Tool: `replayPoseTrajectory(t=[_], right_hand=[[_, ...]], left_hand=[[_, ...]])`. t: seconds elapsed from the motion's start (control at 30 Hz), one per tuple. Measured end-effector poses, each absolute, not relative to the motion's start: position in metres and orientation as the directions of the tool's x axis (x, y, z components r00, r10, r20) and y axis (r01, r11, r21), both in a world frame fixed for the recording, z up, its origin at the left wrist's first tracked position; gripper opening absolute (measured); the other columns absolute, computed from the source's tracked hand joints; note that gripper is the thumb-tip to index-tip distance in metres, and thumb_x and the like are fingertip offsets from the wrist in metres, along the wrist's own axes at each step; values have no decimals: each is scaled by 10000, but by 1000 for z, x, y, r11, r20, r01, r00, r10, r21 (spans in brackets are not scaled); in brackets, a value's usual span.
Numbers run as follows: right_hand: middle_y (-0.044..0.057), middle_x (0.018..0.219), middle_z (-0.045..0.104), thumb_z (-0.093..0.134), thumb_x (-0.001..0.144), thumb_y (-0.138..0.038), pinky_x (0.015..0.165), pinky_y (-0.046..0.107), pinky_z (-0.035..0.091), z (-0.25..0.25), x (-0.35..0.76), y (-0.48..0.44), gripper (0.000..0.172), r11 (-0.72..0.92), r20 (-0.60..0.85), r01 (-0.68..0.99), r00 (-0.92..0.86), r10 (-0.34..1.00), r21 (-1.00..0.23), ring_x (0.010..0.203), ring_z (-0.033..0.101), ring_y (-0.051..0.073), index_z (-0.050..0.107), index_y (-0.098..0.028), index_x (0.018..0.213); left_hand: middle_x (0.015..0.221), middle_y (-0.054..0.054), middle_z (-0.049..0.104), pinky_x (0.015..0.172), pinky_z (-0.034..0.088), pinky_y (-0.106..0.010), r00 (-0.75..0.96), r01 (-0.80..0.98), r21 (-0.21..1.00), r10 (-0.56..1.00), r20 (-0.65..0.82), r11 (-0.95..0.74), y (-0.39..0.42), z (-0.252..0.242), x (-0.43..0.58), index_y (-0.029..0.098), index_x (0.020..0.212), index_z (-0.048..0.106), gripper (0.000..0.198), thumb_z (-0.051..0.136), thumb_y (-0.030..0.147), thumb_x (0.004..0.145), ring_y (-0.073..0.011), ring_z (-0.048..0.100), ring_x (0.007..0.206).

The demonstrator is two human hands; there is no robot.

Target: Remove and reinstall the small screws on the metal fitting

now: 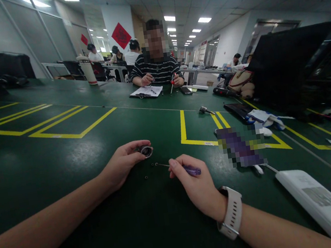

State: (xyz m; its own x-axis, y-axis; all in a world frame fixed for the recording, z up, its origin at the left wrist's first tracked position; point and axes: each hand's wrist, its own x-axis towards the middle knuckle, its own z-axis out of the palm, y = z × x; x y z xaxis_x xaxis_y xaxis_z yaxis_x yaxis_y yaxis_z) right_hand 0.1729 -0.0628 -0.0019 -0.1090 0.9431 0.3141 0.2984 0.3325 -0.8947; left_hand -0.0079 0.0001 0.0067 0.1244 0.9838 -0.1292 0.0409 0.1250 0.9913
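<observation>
My left hand (121, 163) rests on the green table (66, 162), its fingers curled round a small round metal part (146, 151) that sits on the surface. My right hand (194, 185) grips a thin screwdriver with a purple handle (190, 170); its metal tip points left, close to a tiny dark screw (152, 165). A second tiny screw (146, 177) lies just below, between the two hands. A pale watch (232, 213) is strapped on my right wrist.
A person in a striped shirt (158, 71) sits across the table with papers (146, 91) and a red tool. A white flat device (324, 204) lies at the right front. A black monitor (295, 64), cables and a bag crowd the right side. Yellow tape lines (70, 125) mark the table.
</observation>
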Motion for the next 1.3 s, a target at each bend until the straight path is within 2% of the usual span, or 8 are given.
replayPoseTrajectory(t=[0.23, 0.57, 0.8, 1.1, 1.3], right_hand=[[36, 830, 635, 502, 852, -245, 717, 308, 445, -2, 173, -64, 151, 439, 400, 297, -185, 898, -848, 786, 581, 163, 644, -192, 850], [43, 889, 654, 488, 858, -185, 773, 322, 455, -5, 168, -63, 189, 505, 443, 343, -247, 862, -792, 850, 589, 164, 650, -207, 952], [58, 951, 647, 478, 863, -169, 818, 339, 465, -7, 166, -65, 211, 572, 474, 381, -325, 818, -726, 901, 582, 170, 617, -208, 1018], [74, 991, 646, 464, 867, -154, 831, 372, 470, -5, 165, -68, 250, 612, 490, 446, -368, 790, -653, 928, 575, 191, 605, -202, 1067], [84, 1017, 641, 463, 863, -140, 845, 365, 465, -6, 164, -68, 270, 620, 477, 466, -398, 784, -630, 947, 567, 195, 597, -192, 1092]], left_hand=[[1016, -69, 700, 932, 461, -397, 147, 110, 992, 986, -78, 62, -3, 1, -6, 160, 1029, 620, 409, 650, 170, 621, -230, 630, 994], [960, -61, 715, 915, 469, -417, 152, 160, 987, 988, -23, -2, -4, 0, -4, 163, 964, 634, 350, 666, 201, 618, -232, 641, 961], [873, -41, 731, 856, 504, -380, 130, 189, 982, 991, -29, 4, -5, 2, -2, 169, 894, 653, 292, 672, 227, 608, -216, 665, 882], [890, -56, 736, 858, 499, -386, 86, 239, 971, 996, -1, -19, -6, 3, -2, 169, 927, 677, 324, 649, 281, 624, -237, 661, 909], [866, -41, 742, 849, 504, -368, 98, 223, 974, 995, 2, -24, -7, 5, -1, 183, 899, 693, 291, 642, 253, 621, -224, 668, 878]])
